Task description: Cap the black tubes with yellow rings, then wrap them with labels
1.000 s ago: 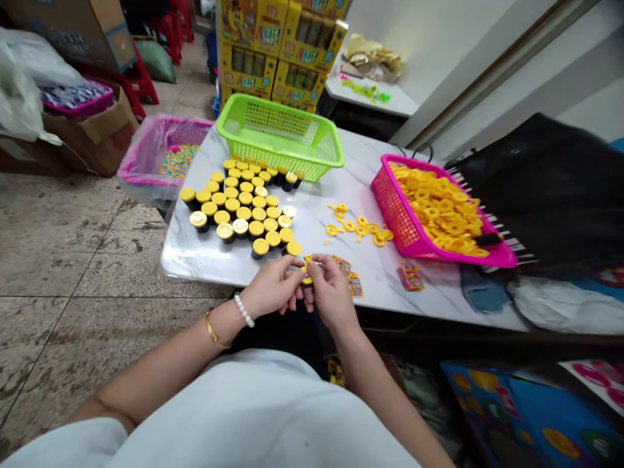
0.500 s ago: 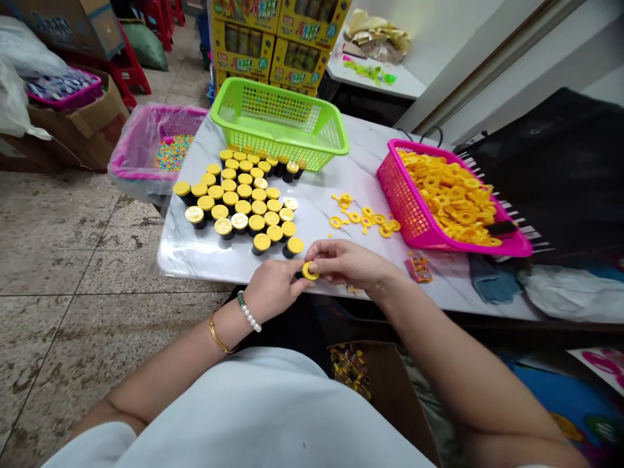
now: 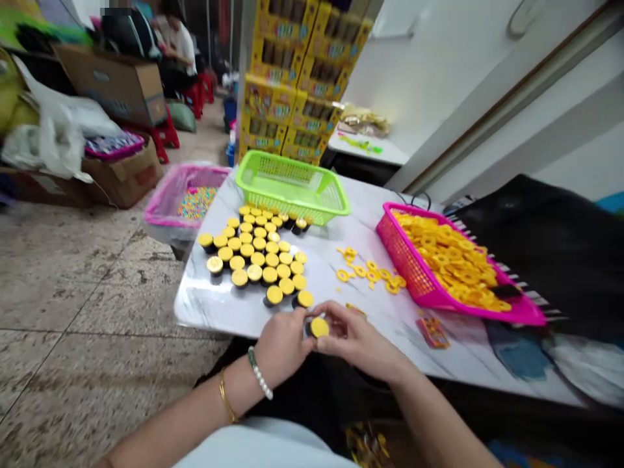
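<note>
I've got left hand [image 3: 283, 344] and right hand [image 3: 361, 341] both pinched on a small yellow-capped black jar [image 3: 319, 326] at the surface [image 3: 229, 309] near edge; it looks light, rigid, slick plastic, best gripped by its sides.

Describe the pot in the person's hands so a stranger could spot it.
On the white marble table, find the block of yellow-capped black pots before the green basket. At its near corner, one pot is held between the left hand and right hand; it alone is gripped, not standing in rows.

The print on the stacked yellow cartons [image 3: 297, 97] is too blurred to read.
</note>
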The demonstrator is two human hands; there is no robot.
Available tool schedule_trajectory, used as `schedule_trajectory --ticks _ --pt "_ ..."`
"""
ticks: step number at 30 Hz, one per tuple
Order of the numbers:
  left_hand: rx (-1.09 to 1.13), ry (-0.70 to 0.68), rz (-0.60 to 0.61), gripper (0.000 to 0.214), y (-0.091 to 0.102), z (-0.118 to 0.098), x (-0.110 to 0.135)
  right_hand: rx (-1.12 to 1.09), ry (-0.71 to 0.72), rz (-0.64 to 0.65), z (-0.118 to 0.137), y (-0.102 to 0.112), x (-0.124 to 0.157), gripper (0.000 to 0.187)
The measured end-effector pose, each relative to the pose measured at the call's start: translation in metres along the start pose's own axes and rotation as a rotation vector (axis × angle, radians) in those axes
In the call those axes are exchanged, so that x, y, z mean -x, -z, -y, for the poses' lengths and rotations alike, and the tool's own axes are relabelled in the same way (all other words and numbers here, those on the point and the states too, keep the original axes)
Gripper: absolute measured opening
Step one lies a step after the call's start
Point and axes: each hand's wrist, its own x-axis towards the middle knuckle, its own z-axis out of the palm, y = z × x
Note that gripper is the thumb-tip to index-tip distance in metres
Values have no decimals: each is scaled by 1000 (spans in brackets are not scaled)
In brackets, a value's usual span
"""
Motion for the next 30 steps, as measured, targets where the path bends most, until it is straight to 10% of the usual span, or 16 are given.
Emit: schedule_trajectory --ticks 5,10,14,21,30 --pt "131 -159 -268 32 11 22 32 277 -1 -277 -3 -20 -4 15" --pt "-171 -142 -808 73 62 80 52 302 60 -617 -18 -42 -14 68" --pt "-443 26 -640 126 92 117 35 354 51 -666 -26 -57 -16 108" --pt "-822 156 -447 125 84 107 18 450 -72 -673 -9 -64 -37 120" --pt "-665 6 -564 120 92 107 26 442 35 -791 -3 -56 -31 113"
